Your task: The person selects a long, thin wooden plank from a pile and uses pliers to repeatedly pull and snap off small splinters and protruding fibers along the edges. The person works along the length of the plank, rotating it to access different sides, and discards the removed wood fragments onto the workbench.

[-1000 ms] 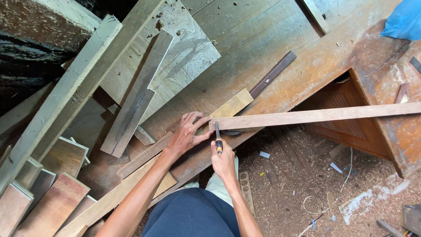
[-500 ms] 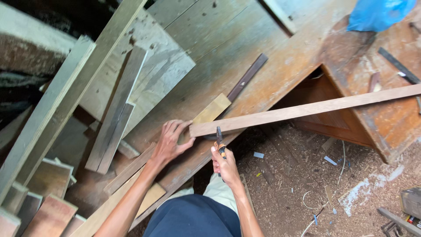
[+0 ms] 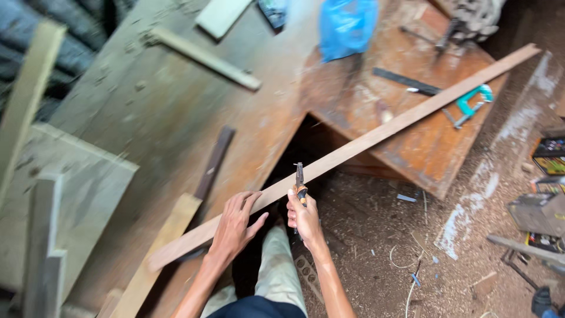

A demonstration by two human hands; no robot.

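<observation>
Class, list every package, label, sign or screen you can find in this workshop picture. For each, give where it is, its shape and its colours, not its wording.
Blue plastic bag: top centre, on the brown bench, crumpled, bright blue.
Printed box: right edge, on the floor, rectangular, dark with yellow, green and red patches.
Second printed pack: right edge, lower down, partly hidden, dark with yellow and red.
Grey box: between those two, flat and dusty.
No signs or screens in view.

Motion blur smears the blue bag (image 3: 347, 23), cut off at the top edge
</observation>
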